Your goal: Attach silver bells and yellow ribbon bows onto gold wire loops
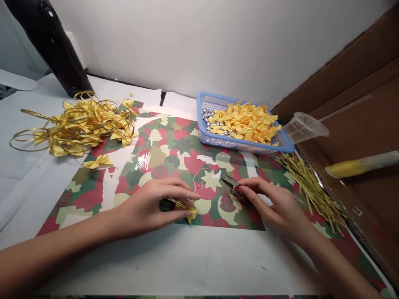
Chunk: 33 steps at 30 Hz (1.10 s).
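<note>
Near the middle of the table, my left hand point(160, 201) is closed on a yellow ribbon bow point(192, 214) with gold cord, partly hidden by the fingers. To its right, my right hand point(274, 203) grips a pair of thread snips point(230, 181), whose dark blades point up and left and look parted. Between the hands a thin pale thread point(195, 179) curls on the patterned paper point(174, 166). At the left lies a heap of finished-looking yellow bows on gold cord loops point(84, 124), with one bow point(98, 161) at its near edge.
A blue basket point(246, 146) at the back right holds yellow ribbon pieces point(249, 120) and silver beads point(208, 117). Gold cord lengths point(311, 193) lie to the right, below a clear plastic cup point(304, 128). A cardboard box point(364, 124) borders the right side; a black object point(59, 50) stands back left.
</note>
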Motion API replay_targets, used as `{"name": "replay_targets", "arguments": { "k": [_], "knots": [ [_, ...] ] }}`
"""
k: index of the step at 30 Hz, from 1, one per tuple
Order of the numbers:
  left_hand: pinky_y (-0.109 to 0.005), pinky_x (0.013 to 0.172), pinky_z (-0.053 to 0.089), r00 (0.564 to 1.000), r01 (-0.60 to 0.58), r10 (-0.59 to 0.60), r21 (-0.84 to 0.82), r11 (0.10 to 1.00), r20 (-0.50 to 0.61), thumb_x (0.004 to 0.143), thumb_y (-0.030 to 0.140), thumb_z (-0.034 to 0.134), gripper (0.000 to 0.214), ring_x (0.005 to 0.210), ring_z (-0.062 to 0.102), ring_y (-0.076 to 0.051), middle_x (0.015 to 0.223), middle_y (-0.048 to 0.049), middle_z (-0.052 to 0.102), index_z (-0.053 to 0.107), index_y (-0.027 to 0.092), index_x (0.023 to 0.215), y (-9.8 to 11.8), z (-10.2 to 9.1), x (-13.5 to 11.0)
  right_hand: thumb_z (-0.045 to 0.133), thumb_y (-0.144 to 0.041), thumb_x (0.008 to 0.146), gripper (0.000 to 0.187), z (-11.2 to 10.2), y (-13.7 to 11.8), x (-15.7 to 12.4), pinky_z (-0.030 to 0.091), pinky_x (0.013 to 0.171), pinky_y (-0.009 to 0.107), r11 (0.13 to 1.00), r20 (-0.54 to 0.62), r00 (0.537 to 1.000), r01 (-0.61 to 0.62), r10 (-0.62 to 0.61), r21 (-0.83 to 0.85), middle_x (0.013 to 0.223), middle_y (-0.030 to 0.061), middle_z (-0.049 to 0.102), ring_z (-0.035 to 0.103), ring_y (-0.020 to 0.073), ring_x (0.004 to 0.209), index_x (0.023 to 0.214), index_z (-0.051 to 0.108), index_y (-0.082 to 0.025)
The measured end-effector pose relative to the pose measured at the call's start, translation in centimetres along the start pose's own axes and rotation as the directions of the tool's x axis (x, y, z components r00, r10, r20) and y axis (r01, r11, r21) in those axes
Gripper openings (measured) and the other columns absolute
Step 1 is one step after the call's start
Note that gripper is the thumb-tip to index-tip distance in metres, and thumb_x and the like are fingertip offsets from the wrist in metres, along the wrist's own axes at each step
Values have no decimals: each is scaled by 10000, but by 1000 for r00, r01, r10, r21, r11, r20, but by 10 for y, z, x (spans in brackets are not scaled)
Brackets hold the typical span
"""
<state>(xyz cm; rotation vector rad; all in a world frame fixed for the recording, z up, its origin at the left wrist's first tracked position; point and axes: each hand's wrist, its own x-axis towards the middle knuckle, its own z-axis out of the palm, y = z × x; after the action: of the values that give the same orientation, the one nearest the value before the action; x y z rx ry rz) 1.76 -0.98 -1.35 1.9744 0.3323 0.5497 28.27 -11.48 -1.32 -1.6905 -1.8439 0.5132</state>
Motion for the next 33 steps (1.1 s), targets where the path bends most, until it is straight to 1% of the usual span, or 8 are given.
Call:
{"name": "replay_targets", "arguments": {
  "k": [2,4,7,11,17,22,28,33],
  "knots": [
    [-228,672,559,1000,14,-14,-7,1000,0,813,72,624,261,767,661,-135,925,-88,687,681,107,1065,0,0,1,460,-410,945,187,2,-9,-2,497,558,268,927,124,974,-220,190,303,798,39,667,623,163,626,919,518,-234],
    [-232,674,559,1000,27,-27,-11,1000,1,814,73,626,269,772,662,-139,923,-90,684,677,105,1076,-1,1,1,477,-468,930,230,3,-19,-3,508,590,286,728,285,911,-410,298,549,885,48,681,628,158,632,917,473,-239],
    [-236,668,558,999,43,-43,-8,999,-4,816,81,628,272,766,661,-139,918,-80,681,676,117,1081,-1,1,1,533,-464,907,241,3,-31,-5,488,618,283,478,420,809,-583,410,657,962,53,683,630,148,650,897,469,-232],
    [-230,657,553,999,46,-46,-4,999,-14,817,88,629,274,757,657,-134,907,-67,680,677,134,1082,-1,1,0,592,-445,876,241,4,-39,-10,463,635,273,259,514,709,-677,484,689,949,52,670,616,138,660,896,563,-206],
    [-238,670,555,999,50,-50,-12,999,-9,816,86,626,274,766,658,-138,916,-77,681,674,118,1084,-1,2,1,714,-413,785,260,13,-53,-15,476,713,274,-2,550,652,-644,522,765,866,30,670,619,140,707,874,580,-209],
    [-243,662,557,999,46,-46,-19,999,-14,819,89,619,270,750,655,-139,902,-81,676,673,105,1083,-1,1,1,711,-476,765,321,14,-59,-16,429,598,244,154,488,624,-698,610,699,773,-15,654,551,112,588,884,518,-249],
    [-234,672,557,999,45,-45,-10,999,-13,809,73,624,285,761,651,-136,909,-79,673,675,112,1086,-2,2,0,615,-490,833,249,10,-54,-18,467,648,262,637,384,793,-609,473,473,743,-2,600,550,148,670,898,597,-250],
    [-212,691,568,1000,17,-18,-27,999,-17,802,62,632,292,760,661,-122,927,-75,675,672,115,1087,-2,2,1,580,-450,863,209,9,-61,-10,482,792,284,709,458,801,-575,385,409,913,18,643,597,189,905,941,625,-262]
  ]
}}
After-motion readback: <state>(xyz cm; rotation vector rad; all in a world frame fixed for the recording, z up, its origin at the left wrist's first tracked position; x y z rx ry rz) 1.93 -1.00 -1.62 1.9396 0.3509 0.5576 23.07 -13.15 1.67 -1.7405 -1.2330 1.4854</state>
